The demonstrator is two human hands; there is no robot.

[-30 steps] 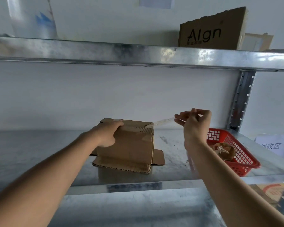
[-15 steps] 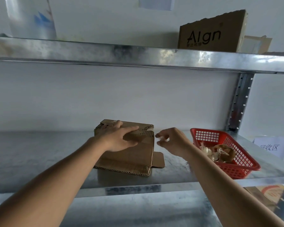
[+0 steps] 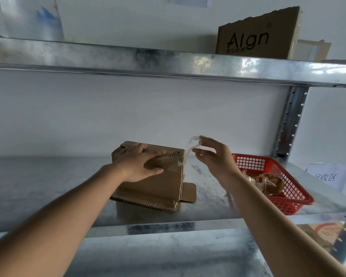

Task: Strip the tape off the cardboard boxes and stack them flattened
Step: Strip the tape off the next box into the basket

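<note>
Left hand (image 3: 139, 164) lies flat-fingered on the cardboard box (image 3: 155, 177); at its 3 o'clock, right hand (image 3: 214, 156) pinches a tape strip (image 3: 190, 147) off the box's corner.

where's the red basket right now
In the head view the red basket sits on the metal shelf, right of the cardboard box, past the right hand.
</note>
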